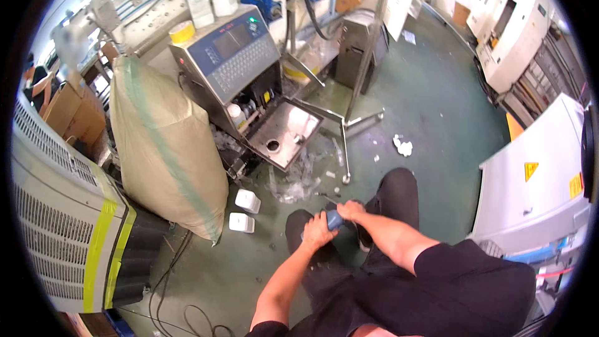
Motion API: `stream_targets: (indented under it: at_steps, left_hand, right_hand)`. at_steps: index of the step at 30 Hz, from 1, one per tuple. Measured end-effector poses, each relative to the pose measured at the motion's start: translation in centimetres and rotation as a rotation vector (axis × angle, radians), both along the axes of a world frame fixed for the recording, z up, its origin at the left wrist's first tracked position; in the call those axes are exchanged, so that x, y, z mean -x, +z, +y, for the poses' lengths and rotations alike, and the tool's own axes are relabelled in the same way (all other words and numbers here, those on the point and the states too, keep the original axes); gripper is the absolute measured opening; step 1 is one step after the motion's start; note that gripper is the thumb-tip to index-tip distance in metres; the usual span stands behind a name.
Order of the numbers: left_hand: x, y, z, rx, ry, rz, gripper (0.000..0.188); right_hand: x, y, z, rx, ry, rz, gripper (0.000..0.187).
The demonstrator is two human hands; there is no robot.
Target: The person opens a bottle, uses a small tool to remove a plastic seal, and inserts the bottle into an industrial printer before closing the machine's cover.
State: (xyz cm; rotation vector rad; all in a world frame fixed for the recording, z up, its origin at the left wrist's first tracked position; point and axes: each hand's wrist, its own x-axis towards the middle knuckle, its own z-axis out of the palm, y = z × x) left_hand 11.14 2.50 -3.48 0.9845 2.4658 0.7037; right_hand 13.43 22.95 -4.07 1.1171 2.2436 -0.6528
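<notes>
My left hand (319, 232) is wrapped round a blue cylindrical object (334, 219), held low between my knees. Closed just above and to the right of it is my right hand (351, 210). A thin dark rod (329, 199) sticks out from the right fingers toward the left; its kind is too small to tell. Two white square bottles (248, 201) (241, 223) are on the green floor to the left. In front stands a grey metal machine (231, 50) with a keyboard and screen, its lower door (288, 130) hanging open.
A bulging woven sack (165, 143) leans left of the machine. Crumpled clear plastic (296, 181) and white tissue (403, 145) lie on the floor. A metal stand (346, 125) spreads its legs ahead. Cables (163, 281) trail at lower left; a pale cabinet (530, 175) is at right.
</notes>
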Motion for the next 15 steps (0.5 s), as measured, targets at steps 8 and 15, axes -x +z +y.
stream_targets:
  at_steps: [8, 15]
  left_hand:
    - [-1.4, -0.6, 1.0, -0.128, 0.077, -0.26, 0.076]
    - [-1.9, 0.4, 0.3, -0.148, 0.077, -0.266, 0.072]
  right_hand:
    - [0.2, 4.5, -0.8, -0.055, 0.154, 0.104, 0.063]
    - [-1.4, 0.6, -0.9, -0.029, 0.158, 0.384, 0.057]
